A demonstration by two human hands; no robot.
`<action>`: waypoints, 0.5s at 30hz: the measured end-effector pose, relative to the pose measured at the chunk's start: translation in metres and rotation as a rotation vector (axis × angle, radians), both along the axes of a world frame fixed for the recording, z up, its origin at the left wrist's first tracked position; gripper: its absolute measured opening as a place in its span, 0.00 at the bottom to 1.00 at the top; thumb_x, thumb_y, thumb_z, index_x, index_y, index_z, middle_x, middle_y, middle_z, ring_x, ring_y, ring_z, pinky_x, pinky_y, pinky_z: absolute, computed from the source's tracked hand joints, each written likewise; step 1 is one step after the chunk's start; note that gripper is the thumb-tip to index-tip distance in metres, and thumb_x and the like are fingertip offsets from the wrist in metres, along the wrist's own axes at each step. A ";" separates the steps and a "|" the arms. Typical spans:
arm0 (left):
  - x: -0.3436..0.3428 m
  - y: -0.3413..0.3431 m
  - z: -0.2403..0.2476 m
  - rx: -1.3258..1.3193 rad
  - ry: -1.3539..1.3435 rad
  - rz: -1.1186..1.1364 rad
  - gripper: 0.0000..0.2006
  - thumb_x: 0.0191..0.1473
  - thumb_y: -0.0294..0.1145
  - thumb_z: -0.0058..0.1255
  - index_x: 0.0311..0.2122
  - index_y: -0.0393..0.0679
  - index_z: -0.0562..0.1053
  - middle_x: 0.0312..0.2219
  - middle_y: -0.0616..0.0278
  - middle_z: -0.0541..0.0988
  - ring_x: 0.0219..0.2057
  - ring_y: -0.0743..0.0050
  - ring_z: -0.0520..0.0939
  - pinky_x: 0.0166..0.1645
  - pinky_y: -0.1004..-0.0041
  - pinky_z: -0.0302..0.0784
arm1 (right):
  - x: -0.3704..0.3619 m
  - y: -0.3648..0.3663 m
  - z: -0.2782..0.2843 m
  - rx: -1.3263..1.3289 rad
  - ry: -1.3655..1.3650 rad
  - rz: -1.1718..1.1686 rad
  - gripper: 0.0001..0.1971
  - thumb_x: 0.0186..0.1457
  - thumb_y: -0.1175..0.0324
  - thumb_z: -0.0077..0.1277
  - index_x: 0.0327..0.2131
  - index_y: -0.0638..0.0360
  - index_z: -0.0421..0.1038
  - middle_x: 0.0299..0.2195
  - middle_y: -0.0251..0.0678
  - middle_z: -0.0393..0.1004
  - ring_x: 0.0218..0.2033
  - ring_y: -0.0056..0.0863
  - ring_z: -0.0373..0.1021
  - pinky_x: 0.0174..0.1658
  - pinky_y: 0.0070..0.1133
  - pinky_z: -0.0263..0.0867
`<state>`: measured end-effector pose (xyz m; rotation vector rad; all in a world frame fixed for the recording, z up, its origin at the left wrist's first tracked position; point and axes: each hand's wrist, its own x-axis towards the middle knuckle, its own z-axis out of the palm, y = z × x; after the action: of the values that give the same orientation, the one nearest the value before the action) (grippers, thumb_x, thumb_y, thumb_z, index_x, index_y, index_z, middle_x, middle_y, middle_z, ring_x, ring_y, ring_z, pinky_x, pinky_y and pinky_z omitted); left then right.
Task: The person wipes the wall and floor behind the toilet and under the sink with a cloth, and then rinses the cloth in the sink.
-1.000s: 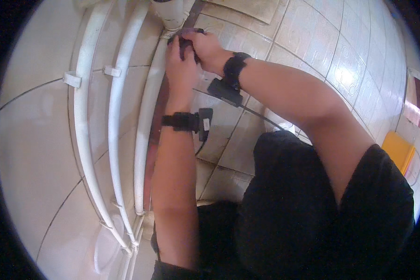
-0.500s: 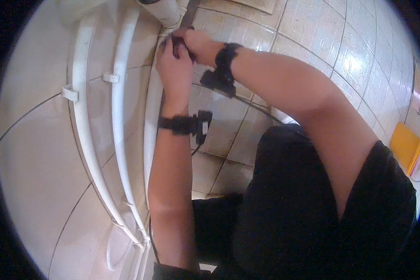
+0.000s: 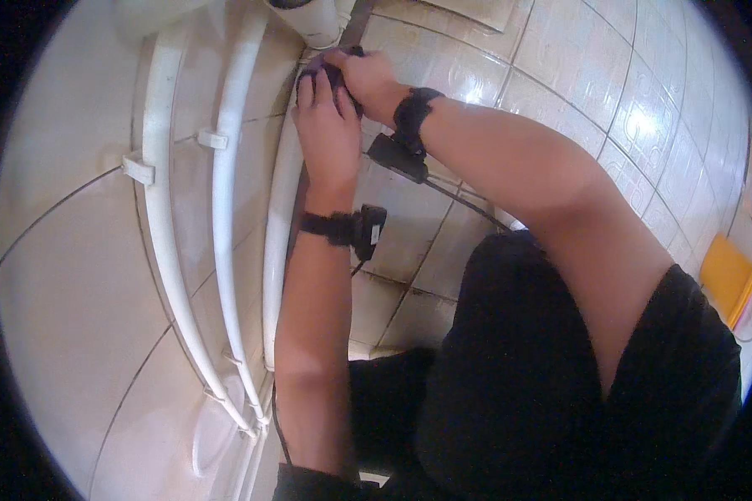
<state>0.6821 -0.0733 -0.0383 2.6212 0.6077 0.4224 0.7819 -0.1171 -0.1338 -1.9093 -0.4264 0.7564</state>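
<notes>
Both hands meet at the top of the head view, low by the base of a pale upright pipe [image 3: 316, 23]. Between them is a small dark, purplish thing [image 3: 332, 75], perhaps a cloth; most of it is covered by fingers. My left hand [image 3: 326, 138] comes from below, its fingers bent over the near side of this thing. From the right, my right hand [image 3: 369, 83] grips its far side with the thumb and fingers. Each wrist carries a black strap with a small black box, the left strap [image 3: 330, 227] and the right strap [image 3: 411, 117].
Two white pipes [image 3: 224, 184] run along the tiled wall [image 3: 67, 275] on the left, held by white clips. A thicker white pipe [image 3: 277, 275] follows the floor edge. Patterned tiles [image 3: 560, 75] cover the floor. A yellow flat thing [image 3: 727, 271] lies at far right.
The view has shifted slightly, so the pipes and arms appear further right. My left fingers now look straighter over the dark thing, and more of it shows between the hands.
</notes>
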 end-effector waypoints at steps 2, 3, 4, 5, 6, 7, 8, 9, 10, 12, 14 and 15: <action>0.010 0.018 -0.014 0.048 0.014 -0.004 0.18 0.57 0.29 0.46 0.51 0.32 0.71 0.49 0.39 0.73 0.48 0.38 0.75 0.54 0.54 0.70 | 0.005 0.008 0.014 -0.161 -0.302 0.138 0.17 0.50 0.65 0.56 0.46 0.48 0.73 0.35 0.41 0.80 0.38 0.39 0.78 0.42 0.32 0.72; 0.011 0.024 -0.023 0.069 0.022 -0.004 0.18 0.56 0.30 0.46 0.51 0.32 0.71 0.49 0.41 0.73 0.47 0.39 0.75 0.53 0.53 0.70 | 0.006 0.012 0.022 -0.295 -0.475 0.250 0.17 0.50 0.65 0.56 0.46 0.48 0.74 0.35 0.41 0.81 0.37 0.39 0.78 0.41 0.32 0.73; 0.019 0.017 -0.021 0.018 0.016 -0.026 0.18 0.56 0.30 0.46 0.50 0.32 0.71 0.49 0.40 0.73 0.47 0.39 0.75 0.52 0.53 0.71 | 0.019 0.010 -0.008 -0.198 -0.254 0.163 0.15 0.50 0.65 0.56 0.44 0.49 0.75 0.35 0.40 0.81 0.38 0.38 0.78 0.41 0.32 0.73; 0.017 0.014 -0.017 -0.021 0.028 -0.023 0.18 0.56 0.30 0.46 0.50 0.32 0.71 0.49 0.39 0.73 0.47 0.38 0.75 0.52 0.54 0.71 | 0.019 0.016 -0.006 -0.089 -0.033 0.078 0.14 0.49 0.66 0.57 0.41 0.50 0.76 0.34 0.40 0.81 0.38 0.37 0.78 0.40 0.31 0.73; 0.016 0.011 -0.014 -0.059 0.039 -0.021 0.18 0.56 0.30 0.46 0.49 0.31 0.72 0.48 0.38 0.73 0.47 0.38 0.75 0.52 0.54 0.72 | 0.023 0.011 -0.004 -0.143 0.140 0.076 0.13 0.49 0.66 0.57 0.40 0.50 0.77 0.34 0.39 0.81 0.38 0.37 0.78 0.40 0.31 0.73; 0.011 0.010 -0.017 -0.116 0.135 -0.011 0.17 0.56 0.30 0.46 0.49 0.31 0.72 0.48 0.38 0.73 0.47 0.37 0.75 0.51 0.54 0.72 | 0.020 0.001 0.000 -0.185 0.136 0.127 0.12 0.50 0.65 0.56 0.40 0.51 0.77 0.35 0.40 0.80 0.39 0.38 0.78 0.40 0.31 0.73; 0.012 0.008 -0.022 -0.169 0.222 -0.007 0.17 0.56 0.30 0.46 0.48 0.31 0.72 0.48 0.37 0.73 0.47 0.37 0.75 0.51 0.54 0.73 | 0.015 -0.008 -0.008 -0.204 0.049 0.176 0.12 0.51 0.64 0.54 0.39 0.52 0.78 0.35 0.41 0.80 0.39 0.38 0.78 0.39 0.32 0.73; 0.014 0.006 -0.026 -0.222 0.308 -0.005 0.17 0.56 0.31 0.46 0.48 0.30 0.72 0.48 0.37 0.73 0.47 0.36 0.75 0.51 0.55 0.73 | 0.008 -0.012 -0.018 -0.194 -0.068 0.176 0.11 0.52 0.63 0.53 0.39 0.53 0.78 0.35 0.42 0.80 0.39 0.38 0.78 0.38 0.32 0.73; 0.016 -0.001 -0.019 -0.174 0.199 -0.019 0.17 0.57 0.31 0.45 0.47 0.30 0.73 0.47 0.37 0.74 0.47 0.37 0.75 0.52 0.54 0.72 | 0.005 -0.015 -0.029 -0.184 -0.169 0.133 0.12 0.53 0.62 0.51 0.38 0.54 0.78 0.36 0.43 0.80 0.39 0.39 0.78 0.38 0.32 0.73; 0.012 0.008 -0.014 0.070 -0.013 0.047 0.17 0.56 0.31 0.45 0.47 0.30 0.73 0.46 0.37 0.74 0.47 0.37 0.75 0.52 0.53 0.72 | 0.016 0.002 0.035 -0.252 -0.401 0.177 0.12 0.54 0.62 0.49 0.38 0.54 0.78 0.36 0.44 0.80 0.38 0.40 0.78 0.37 0.32 0.73; 0.013 0.014 -0.008 0.140 -0.080 0.089 0.17 0.55 0.30 0.46 0.46 0.31 0.74 0.44 0.37 0.76 0.46 0.37 0.77 0.51 0.51 0.72 | 0.025 0.014 0.047 -0.323 -0.521 0.367 0.13 0.55 0.61 0.48 0.39 0.54 0.78 0.36 0.46 0.79 0.37 0.42 0.78 0.39 0.32 0.73; 0.008 0.014 -0.009 0.068 -0.004 0.075 0.17 0.54 0.30 0.46 0.46 0.31 0.74 0.44 0.37 0.76 0.45 0.36 0.77 0.51 0.51 0.72 | 0.021 0.014 0.047 -0.403 -0.603 0.513 0.14 0.56 0.61 0.46 0.40 0.55 0.78 0.36 0.48 0.79 0.36 0.43 0.78 0.40 0.33 0.72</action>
<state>0.6900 -0.0588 -0.0469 2.6674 0.7034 0.4793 0.8028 -0.1029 -0.0865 -2.4393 -1.2503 0.5976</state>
